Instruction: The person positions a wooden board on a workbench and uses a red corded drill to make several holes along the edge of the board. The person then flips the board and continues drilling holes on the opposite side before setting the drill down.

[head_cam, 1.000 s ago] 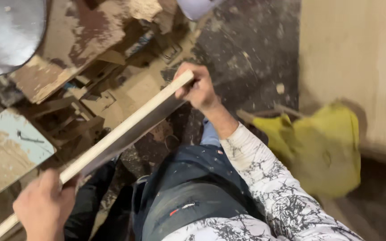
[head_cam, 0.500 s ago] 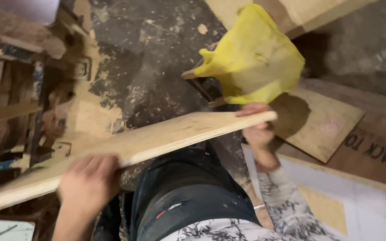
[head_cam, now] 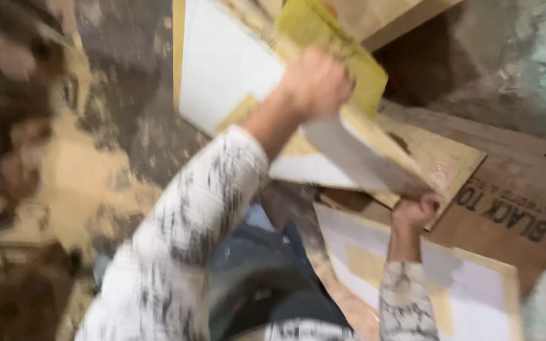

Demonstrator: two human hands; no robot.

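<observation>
Since the earlier frame, the plywood board point(head_cam: 361, 155) had swung from lying across the lap to centre-right of the frame, above the stacked panels point(head_cam: 222, 69) and cardboard point(head_cam: 507, 215). Left hand point(head_cam: 314, 82) was clenched on its upper end, fingers hidden by blur; right hand point(head_cam: 415, 211) gripped the lower edge from beneath, steadying it

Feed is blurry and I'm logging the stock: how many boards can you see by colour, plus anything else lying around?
White-faced boards: 2, one leaning behind, one on the floor
Bare wood boards: 2, one held in both hands, one lying under it
Brown printed board: 1
Yellow cloth: 1
Total: 6
</observation>
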